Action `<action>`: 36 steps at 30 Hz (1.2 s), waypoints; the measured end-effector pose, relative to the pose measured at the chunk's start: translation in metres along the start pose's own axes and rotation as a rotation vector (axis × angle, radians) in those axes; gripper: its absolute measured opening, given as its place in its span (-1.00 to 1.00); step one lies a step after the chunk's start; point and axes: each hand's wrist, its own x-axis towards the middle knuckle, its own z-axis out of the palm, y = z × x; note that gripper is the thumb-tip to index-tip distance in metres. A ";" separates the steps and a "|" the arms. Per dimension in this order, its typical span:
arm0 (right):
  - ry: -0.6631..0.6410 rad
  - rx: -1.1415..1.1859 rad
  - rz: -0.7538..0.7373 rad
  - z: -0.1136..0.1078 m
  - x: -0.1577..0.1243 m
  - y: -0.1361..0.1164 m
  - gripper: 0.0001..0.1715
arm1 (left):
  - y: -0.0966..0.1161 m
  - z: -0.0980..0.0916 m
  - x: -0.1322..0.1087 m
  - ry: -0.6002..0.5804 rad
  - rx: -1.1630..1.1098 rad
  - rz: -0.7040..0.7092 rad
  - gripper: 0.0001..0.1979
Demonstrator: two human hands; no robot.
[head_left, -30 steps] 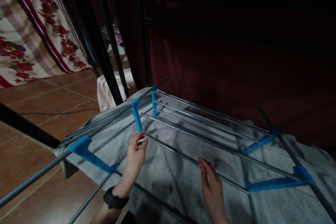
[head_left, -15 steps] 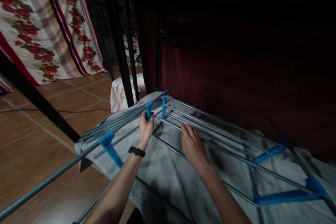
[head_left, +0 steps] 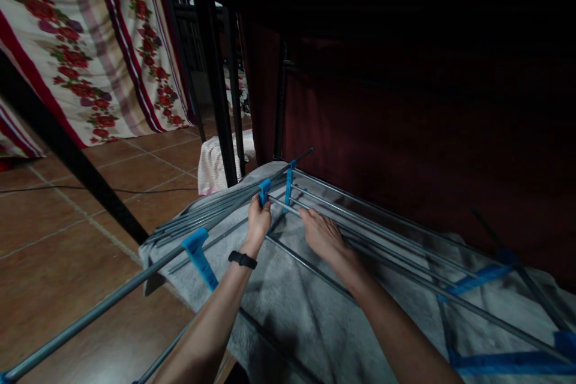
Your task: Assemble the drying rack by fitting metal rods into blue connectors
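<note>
A metal drying rack of grey rods with blue plastic joints lies on a grey blanket. My left hand, with a black band on the wrist, pinches a blue plastic bracket where a rod meets the rack's frame. To its right, my right hand has its fingers curled over a rod close to that bracket; its thumb is hidden. Another blue bracket stands just behind, joining several rods. Nearer to me on the left, a larger blue bracket sits on a thick tube.
Dark bed posts rise at the left, with a slanting dark bar nearer. A dark red cloth hangs behind. Beyond lie a tiled floor, a cable, a floral curtain and a pale striped cloth.
My right hand has slid left along the rod, closer to my left hand. The left hand keeps its hold on the bracket. The whole view has shifted slightly.
</note>
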 end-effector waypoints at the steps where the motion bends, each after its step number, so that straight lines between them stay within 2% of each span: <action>1: 0.005 0.000 -0.008 -0.002 -0.002 -0.001 -0.47 | 0.001 0.001 0.001 -0.004 -0.029 -0.014 -0.71; 3: 0.021 0.004 -0.021 -0.005 -0.004 -0.002 -0.50 | 0.004 0.002 0.001 -0.008 -0.065 -0.029 -0.71; 7: 0.071 0.013 -0.019 -0.011 -0.005 -0.004 -0.56 | 0.017 0.001 -0.001 -0.003 -0.053 -0.016 -0.90; 11: 0.069 0.019 -0.013 -0.014 -0.005 -0.005 -0.58 | 0.027 -0.001 -0.003 0.007 -0.038 0.038 -0.87; 16: 0.032 0.012 -0.001 -0.015 -0.005 -0.006 -0.53 | 0.024 -0.002 -0.001 0.018 0.065 0.063 -0.84; 22: 0.035 0.017 0.000 -0.014 -0.008 -0.005 -0.51 | 0.027 0.002 -0.005 0.065 0.073 0.067 -0.87; 28: 0.036 0.006 0.012 -0.012 -0.015 0.000 -0.52 | 0.034 0.006 -0.013 0.038 0.050 0.047 -0.91; 36: 0.048 0.028 0.013 -0.014 -0.017 0.001 -0.53 | 0.032 0.007 -0.017 0.024 0.026 0.040 -0.90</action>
